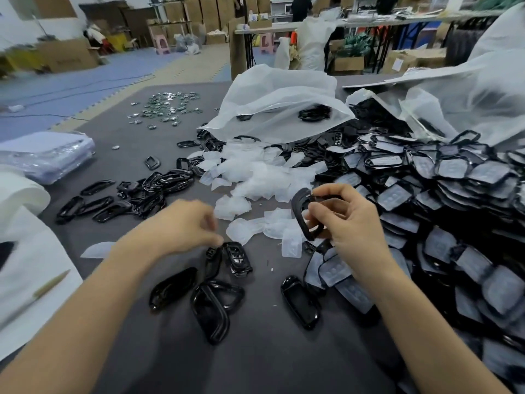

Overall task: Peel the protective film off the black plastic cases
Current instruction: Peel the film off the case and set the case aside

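Note:
My right hand [343, 217] grips a black plastic case [302, 216] above the grey table [270, 351], thumb and fingers curled round its frame. My left hand [181, 226] is blurred; its fingertips hang just above small black cases [237, 258] lying on the table, and I cannot tell whether they pinch one. A big heap of film-covered cases [443, 194] fills the right side. Peeled white films [255, 177] lie piled in the middle. More bare black cases [210, 305] lie near me.
Further black frames [133, 194] are scattered at left. Shiny metal pieces [167, 108] lie far back. White plastic bags [278, 100] drape over the pile behind. A wrapped stack [48, 155] and white sheets with a pen [48, 287] sit at left.

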